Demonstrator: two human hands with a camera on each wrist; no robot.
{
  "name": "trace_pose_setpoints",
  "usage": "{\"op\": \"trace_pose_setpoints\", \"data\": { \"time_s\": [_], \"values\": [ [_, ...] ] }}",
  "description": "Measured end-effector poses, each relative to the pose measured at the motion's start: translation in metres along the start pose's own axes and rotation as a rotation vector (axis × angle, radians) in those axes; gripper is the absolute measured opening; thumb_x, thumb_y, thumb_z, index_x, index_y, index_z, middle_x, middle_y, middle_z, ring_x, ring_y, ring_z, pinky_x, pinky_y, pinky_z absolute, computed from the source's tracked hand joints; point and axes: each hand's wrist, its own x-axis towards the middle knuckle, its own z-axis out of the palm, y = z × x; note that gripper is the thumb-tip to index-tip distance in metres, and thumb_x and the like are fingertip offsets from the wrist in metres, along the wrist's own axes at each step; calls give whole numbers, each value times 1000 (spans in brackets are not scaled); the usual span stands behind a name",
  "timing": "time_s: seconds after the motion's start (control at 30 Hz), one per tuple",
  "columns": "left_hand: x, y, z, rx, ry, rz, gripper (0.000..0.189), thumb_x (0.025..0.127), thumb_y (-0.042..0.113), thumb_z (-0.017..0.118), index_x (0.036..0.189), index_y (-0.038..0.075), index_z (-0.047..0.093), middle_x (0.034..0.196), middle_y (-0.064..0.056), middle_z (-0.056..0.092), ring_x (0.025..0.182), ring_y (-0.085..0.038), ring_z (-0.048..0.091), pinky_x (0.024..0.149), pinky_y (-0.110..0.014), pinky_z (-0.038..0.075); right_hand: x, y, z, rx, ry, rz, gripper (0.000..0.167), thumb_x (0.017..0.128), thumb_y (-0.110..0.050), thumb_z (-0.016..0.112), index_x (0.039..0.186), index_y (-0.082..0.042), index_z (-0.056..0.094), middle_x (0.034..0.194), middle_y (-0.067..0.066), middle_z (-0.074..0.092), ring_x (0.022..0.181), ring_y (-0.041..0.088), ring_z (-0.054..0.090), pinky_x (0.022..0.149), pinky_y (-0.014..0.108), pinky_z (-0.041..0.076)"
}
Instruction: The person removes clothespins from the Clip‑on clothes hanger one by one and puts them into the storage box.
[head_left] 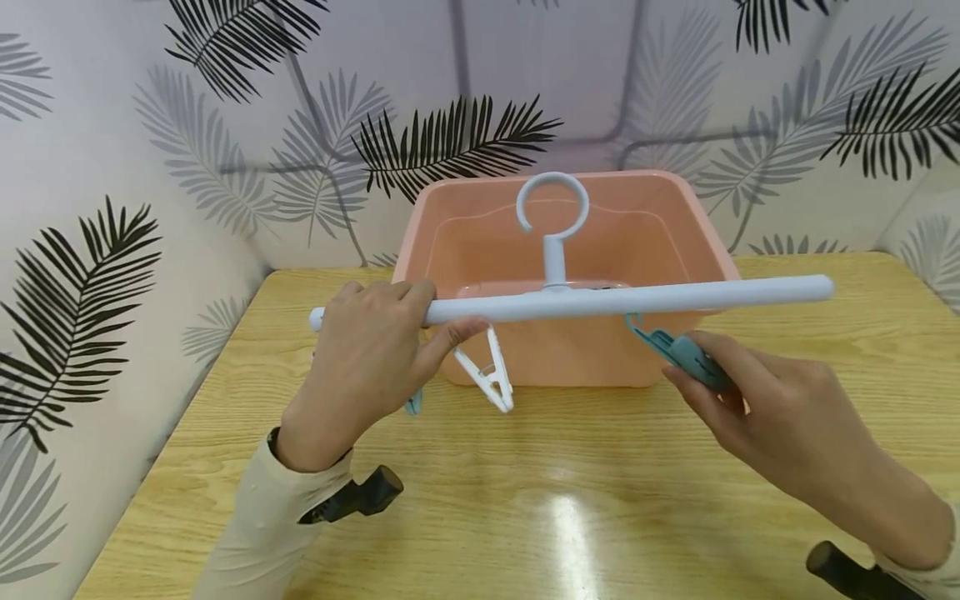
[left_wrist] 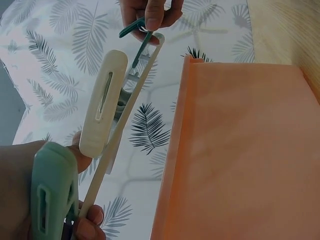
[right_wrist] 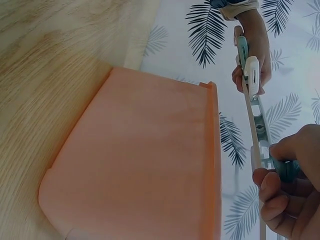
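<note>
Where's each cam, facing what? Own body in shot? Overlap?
Head: on the head, looks forward and down at hanger and tub; left hand, right hand show.
Left wrist: worn there, looks along hanger; left hand near, right far.
Right wrist: worn there, looks along hanger; right hand near, left far.
Wrist views share hanger, tub, both hands.

Left hand (head_left: 360,358) back up, fingers (head_left: 415,302) curled in a grip, thumb (head_left: 453,337) pointing inward. Right hand (head_left: 787,417) pinching, forearm (head_left: 892,500) angled in from lower right.
</note>
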Motion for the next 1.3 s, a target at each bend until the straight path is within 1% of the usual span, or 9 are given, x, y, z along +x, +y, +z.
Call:
{"op": "trace_pose_setpoints", "data": {
  "time_s": [0.2,0.53,0.63,0.73,0.77,0.87,1.0,1.13,1.3],
  "values": [
    [-2,-2,1,-5,-4,1,70,89,73,14,63,12,38,52,3,29,45,-16,28,45,-33,25,1,-4,-3,-14,9,-8,52,103,-44,39,79,-1,56,57,-11,36,46,-2,28,37,15,23],
    [-8,-6,1,-18,-5,13,72,89,73,15,64,12,42,53,3,34,46,-15,32,47,-33,27,0,-7,-6,-2,-10,48,53,102,-50,39,78,-4,53,55,-10,36,46,0,28,37,16,21],
    [-10,-7,1,-17,-13,13,72,89,73,15,65,11,44,53,3,35,46,-14,33,48,-33,27,-2,-5,-8,-27,-54,45,53,102,-49,38,81,-4,55,56,-8,39,46,1,31,37,16,24],
    [-12,-7,0,-20,-17,17,73,89,73,15,66,11,45,53,3,36,46,-14,35,49,-34,29,-2,-2,-12,-59,-73,37,52,102,-49,39,81,-4,55,57,-6,40,47,2,33,38,18,27],
    [-13,-7,0,-23,-16,20,73,89,73,15,66,11,46,53,3,36,47,-13,35,49,-34,30,-2,-1,-13,-73,-76,34,52,102,-49,39,80,-4,54,57,-6,41,47,2,33,37,18,27],
    [-14,-7,0,-31,-7,25,73,89,73,16,66,11,46,54,4,36,47,-13,36,50,-34,31,0,2,-18,-95,-40,34,51,101,-49,40,78,-5,53,57,-5,41,47,4,34,37,19,27],
    [-15,-7,0,-33,12,35,72,89,73,17,65,11,44,54,4,34,46,-13,34,48,-33,28,3,5,-24,-123,-36,46,55,101,-50,40,81,-2,57,55,-5,44,46,5,35,38,19,28],
    [-14,-6,1,-33,20,43,70,89,73,18,64,12,42,53,4,33,44,-13,32,47,-32,25,6,10,-31,-141,-56,54,58,101,-51,39,85,1,58,56,-4,45,46,5,36,38,19,28],
    [-14,-3,2,-31,12,45,70,90,72,17,64,12,41,54,4,32,44,-14,30,47,-31,23,8,13,-35,-133,-110,82,58,101,-52,38,88,1,58,58,-3,46,47,4,36,40,18,30]
  ]
}}
